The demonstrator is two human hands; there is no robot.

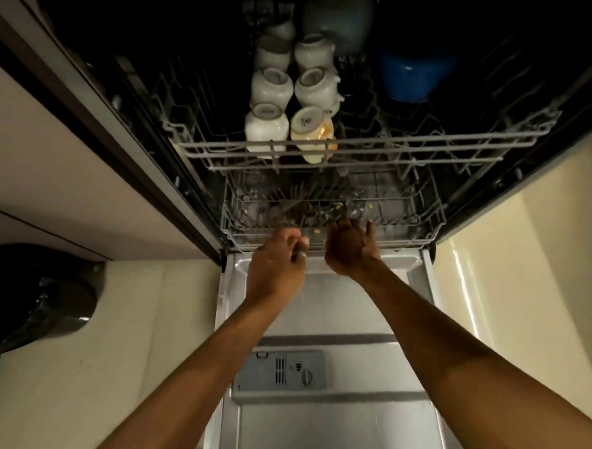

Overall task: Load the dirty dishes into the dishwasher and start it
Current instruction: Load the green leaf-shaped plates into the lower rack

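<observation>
Centrally in the frame, the left hand [275, 257] pinches a metal utensil [301, 252] at the lower rack [411, 230]; the right hand [350, 247] beside it is loosely open.

We count two wire racks: one upper rack [394, 150] and one lower rack [407, 228]. We count seven upturned cups [271, 89] (the rearmost is dim, so we are less sure of it), six of them plain and pale and one orange-marked cup [314, 134]. There are two bowls, one blue bowl [415, 77] and one grey bowl [336, 13]. We count two hands, the left hand [275, 268] and the right hand [349, 251], plus one metal utensil [301, 253], one detergent dispenser [280, 371] and one black bin [33, 296].
</observation>
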